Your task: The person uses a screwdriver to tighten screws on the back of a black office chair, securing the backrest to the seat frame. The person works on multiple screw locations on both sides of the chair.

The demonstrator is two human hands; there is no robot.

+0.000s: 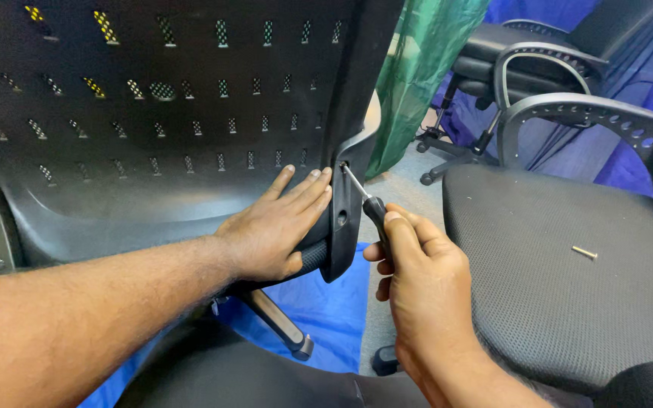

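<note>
Hands: two; left hand [277,227] lies flat, fingers spread, on the black perforated chair back [153,113]; right hand [417,279] clenches one screwdriver [364,198], tip in a hole at the back's right edge.
Screws: one, loose on the mesh seat [568,287].
Floor: blue sheet [326,310].
Around: another office chair [538,60], green cloth [425,60].

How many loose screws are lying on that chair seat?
1. A single brass-coloured screw lies on the black mesh seat, right of the right hand holding the screwdriver. Others may be hidden.
</note>
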